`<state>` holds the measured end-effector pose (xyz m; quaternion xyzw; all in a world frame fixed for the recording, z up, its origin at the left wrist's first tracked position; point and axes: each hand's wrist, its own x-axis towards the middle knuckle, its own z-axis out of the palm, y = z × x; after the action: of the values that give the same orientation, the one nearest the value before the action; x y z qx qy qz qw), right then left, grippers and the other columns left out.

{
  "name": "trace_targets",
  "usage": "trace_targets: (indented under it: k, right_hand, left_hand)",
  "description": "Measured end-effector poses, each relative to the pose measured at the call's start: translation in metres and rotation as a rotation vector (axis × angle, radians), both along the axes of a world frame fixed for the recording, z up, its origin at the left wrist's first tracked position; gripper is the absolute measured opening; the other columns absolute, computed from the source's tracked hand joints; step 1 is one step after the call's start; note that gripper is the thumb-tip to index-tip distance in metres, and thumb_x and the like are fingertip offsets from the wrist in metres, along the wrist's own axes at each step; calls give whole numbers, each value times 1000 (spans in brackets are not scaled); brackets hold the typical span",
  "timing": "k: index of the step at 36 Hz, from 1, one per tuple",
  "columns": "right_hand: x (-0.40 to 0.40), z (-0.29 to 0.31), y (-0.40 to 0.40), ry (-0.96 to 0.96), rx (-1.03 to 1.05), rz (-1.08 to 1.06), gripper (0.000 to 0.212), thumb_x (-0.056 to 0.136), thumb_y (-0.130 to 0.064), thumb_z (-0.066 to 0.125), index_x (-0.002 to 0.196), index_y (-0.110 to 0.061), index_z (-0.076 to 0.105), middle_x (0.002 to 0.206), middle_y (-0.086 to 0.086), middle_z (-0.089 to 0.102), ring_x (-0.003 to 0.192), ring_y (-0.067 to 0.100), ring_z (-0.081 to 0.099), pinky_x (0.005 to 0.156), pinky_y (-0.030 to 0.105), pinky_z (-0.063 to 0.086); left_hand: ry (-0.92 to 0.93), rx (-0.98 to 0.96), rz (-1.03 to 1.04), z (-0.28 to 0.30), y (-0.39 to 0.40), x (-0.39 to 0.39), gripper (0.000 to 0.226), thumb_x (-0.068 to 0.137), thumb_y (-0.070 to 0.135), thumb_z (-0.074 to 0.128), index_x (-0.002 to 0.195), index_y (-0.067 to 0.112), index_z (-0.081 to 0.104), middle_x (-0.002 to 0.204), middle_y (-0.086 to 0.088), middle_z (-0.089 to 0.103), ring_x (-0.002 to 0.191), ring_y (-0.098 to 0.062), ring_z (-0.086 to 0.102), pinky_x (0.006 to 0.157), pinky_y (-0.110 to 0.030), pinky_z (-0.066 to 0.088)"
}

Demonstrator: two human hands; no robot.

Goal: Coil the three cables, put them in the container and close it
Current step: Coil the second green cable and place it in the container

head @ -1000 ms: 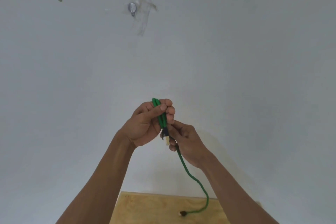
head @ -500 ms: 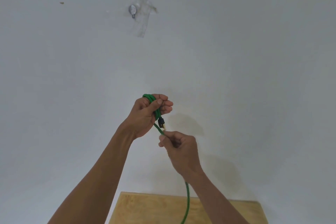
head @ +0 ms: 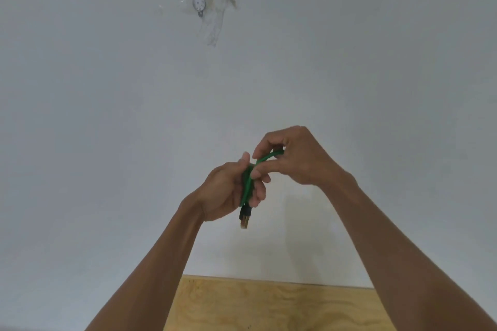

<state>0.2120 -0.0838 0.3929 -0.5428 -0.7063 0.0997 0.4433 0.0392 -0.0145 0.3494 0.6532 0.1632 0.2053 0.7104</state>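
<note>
Green cable (head: 248, 185): held up in front of a pale wall (head: 107, 115), clear of the wooden table (head: 269, 303) at the bottom edge; gathered into a few short loops.
Left hand (head: 228, 193): curled closed around the loop bundle, thumb up along one side, fingers wrapped over the other.
Right hand (head: 298, 158): just above and touching the left, fingertips pinched on the strand arching out of the bundle top; rest of the strand hidden behind the palm.
Connector (head: 245, 219): dark plug with a pale tip, hung straight down below the left fist, free of both hands.
Container: out of view.
Other two cables: out of view.
Likely feel: light, thin, pliant but springy; bent easily yet probably keen to unwind once released; jacket looked smooth, perhaps a little slippery.
Best hold: across all loops together at mid-bundle, not by the plug; loose end guided between thumb and forefinger close to the bundle.
Likely risk: coil sprung open if the fist loosened before stowing.
</note>
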Motion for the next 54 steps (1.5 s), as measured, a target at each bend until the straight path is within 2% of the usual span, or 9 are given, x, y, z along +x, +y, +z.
trace_targets:
  k: [5, 12, 17, 24, 29, 37, 42, 46, 54]
  right_hand:
    - [15, 6, 2, 206, -48, 147, 26, 60, -7, 93, 80, -3, 76, 76, 13, 73, 69, 25, 65, 67, 32, 54]
    - [18, -43, 10, 673, -177, 273, 13, 81, -23, 74, 89, -12, 78, 77, 2, 73, 80, 29, 58, 78, 45, 44]
    - [-9, -76, -6, 847, -294, 406, 13, 77, -37, 75, 67, -28, 76, 61, -7, 70, 58, 7, 66, 59, 20, 53]
    - [-31, -102, -9, 977, -288, 252, 57, 102, -2, 45, 52, -25, 60, 54, -4, 50, 51, 12, 46, 55, 29, 39]
    - [-34, -102, -13, 1034, -280, 247, 53, 101, 3, 37, 58, -20, 58, 57, 0, 49, 53, 12, 41, 55, 28, 38]
    - [-49, -116, -26, 997, -256, 146, 22, 102, -12, 51, 116, -12, 69, 85, 5, 67, 55, 10, 37, 51, 26, 36]
    - [-58, -121, -28, 885, -193, -75, 12, 94, -13, 65, 97, -8, 76, 75, -3, 73, 52, 11, 44, 50, 23, 38]
    - [-57, -124, -33, 755, -190, -242, 20, 85, -14, 76, 105, -14, 76, 83, -3, 78, 70, 11, 69, 67, 21, 54]
    - [-72, -129, -43, 681, -206, -346, 13, 88, -15, 71, 101, -15, 69, 82, -3, 76, 47, 4, 55, 53, 19, 47]
  left_hand:
    - [-48, -130, -123, -7, -17, 6, 64, 101, 57, 30, 88, 4, 64, 60, -11, 56, 49, -19, 47, 55, -28, 43]
    - [-265, -171, -242, -8, -30, 16, 29, 101, 22, 43, 91, 3, 62, 60, -7, 56, 47, -14, 47, 52, -25, 41]
    - [-351, -200, -280, -3, -29, 25, 28, 102, 13, 40, 92, 3, 65, 65, -8, 61, 52, -15, 53, 56, -27, 44]
    - [-399, -243, -239, 4, -19, 28, 25, 99, 15, 44, 94, 2, 66, 68, -7, 60, 55, -16, 55, 58, -28, 49]
    - [-415, -249, -174, 8, -14, 33, 23, 100, 14, 42, 97, 2, 62, 68, -5, 58, 54, -14, 52, 57, -28, 49]
    - [-351, -71, 78, 22, 13, 33, 21, 104, 14, 41, 98, 3, 59, 69, -4, 57, 56, -15, 50, 61, -28, 47]
    - [-181, 108, 165, 8, 22, 31, 21, 104, 14, 44, 98, 2, 60, 70, -7, 58, 58, -18, 52, 64, -31, 48]
    - [-144, 167, 256, -12, 22, 25, 20, 105, 16, 45, 102, 2, 59, 70, -8, 59, 59, -19, 54, 63, -32, 48]
    - [-284, 47, 412, -20, 22, 24, 17, 104, 11, 46, 101, 1, 60, 67, -4, 61, 58, -17, 55, 71, -34, 47]
